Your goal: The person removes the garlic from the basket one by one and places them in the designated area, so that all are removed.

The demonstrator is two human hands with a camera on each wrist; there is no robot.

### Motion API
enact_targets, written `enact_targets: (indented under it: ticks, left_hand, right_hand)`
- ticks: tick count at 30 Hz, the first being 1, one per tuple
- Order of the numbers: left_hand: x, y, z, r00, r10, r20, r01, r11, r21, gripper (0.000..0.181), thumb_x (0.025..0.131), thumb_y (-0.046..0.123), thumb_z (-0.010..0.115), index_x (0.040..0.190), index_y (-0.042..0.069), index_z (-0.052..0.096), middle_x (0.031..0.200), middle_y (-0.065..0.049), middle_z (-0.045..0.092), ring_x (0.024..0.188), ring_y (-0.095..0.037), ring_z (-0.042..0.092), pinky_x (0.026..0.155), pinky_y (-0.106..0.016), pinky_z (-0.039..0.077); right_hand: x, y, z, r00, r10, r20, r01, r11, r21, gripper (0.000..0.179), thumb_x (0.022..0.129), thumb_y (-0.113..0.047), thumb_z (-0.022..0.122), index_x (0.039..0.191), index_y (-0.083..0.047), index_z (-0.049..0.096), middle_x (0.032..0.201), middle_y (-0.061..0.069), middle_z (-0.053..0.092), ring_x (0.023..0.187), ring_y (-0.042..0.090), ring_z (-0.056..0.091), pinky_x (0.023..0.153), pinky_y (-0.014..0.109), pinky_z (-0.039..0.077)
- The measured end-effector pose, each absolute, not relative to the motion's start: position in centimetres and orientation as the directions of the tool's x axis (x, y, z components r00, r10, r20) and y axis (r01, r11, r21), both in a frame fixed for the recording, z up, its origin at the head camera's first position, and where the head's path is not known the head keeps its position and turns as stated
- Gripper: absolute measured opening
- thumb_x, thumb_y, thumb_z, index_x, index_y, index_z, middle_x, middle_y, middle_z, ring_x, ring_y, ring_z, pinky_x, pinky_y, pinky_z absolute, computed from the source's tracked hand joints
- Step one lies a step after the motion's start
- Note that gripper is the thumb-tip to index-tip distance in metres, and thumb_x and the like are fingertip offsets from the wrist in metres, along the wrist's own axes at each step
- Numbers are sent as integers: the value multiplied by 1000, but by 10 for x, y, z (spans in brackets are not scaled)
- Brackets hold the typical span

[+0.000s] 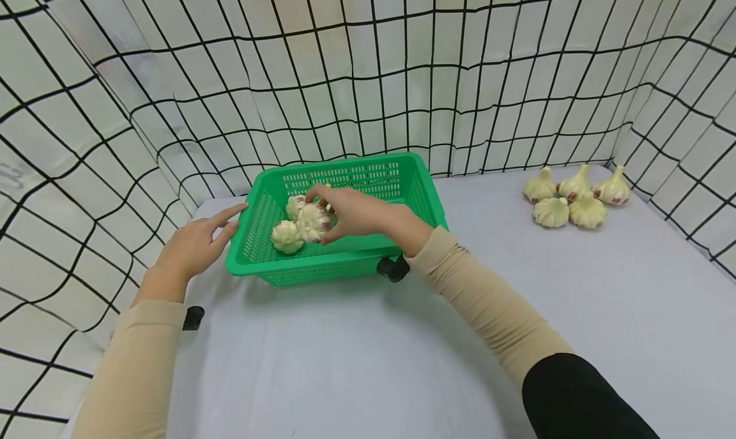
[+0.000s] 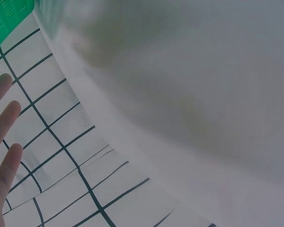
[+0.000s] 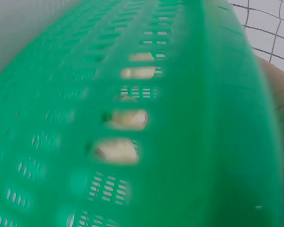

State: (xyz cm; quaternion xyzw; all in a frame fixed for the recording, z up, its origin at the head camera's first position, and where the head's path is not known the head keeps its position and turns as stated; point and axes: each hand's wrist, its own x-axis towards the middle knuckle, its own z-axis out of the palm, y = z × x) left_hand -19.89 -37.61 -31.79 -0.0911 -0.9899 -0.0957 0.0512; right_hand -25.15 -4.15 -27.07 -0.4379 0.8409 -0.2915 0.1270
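In the head view a green plastic basket (image 1: 345, 263) with slotted walls stands on the white-covered table. Over its left half my right hand (image 1: 359, 210) grips a garlic bulb (image 1: 313, 222) between thumb and fingers. Two more bulbs lie beside it in the basket, one garlic bulb (image 1: 287, 236) in front and another (image 1: 296, 205) behind. My left hand (image 1: 192, 244) touches the basket's left rim with extended fingers. In the left wrist view its fingers (image 2: 7, 123) look straight and spread. Through the basket wall (image 3: 180, 142) the right wrist view gives blurred glimpses of pale bulbs.
Several garlic bulbs (image 1: 575, 196) sit grouped at the table's far right. Black grid netting (image 1: 402, 75) rises over white panels along the back and both sides, close behind the basket. White cloth (image 1: 322, 362) covers the table surface.
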Motion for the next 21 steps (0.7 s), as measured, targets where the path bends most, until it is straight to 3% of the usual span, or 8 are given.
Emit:
enact_targets:
  ticks: [21]
  left_hand:
    - [-199,-374,-316,-981,162,106,178,970,167,60,111,51,25,162,20,32,132,-39,55,119,-60,53,91,-75,44]
  right_hand:
    - [-252,26,-257,-613,-780,127,-711,474,-520,68,86,-19,86,140,-14,45,127,10,64,117,21,60,97,34,50]
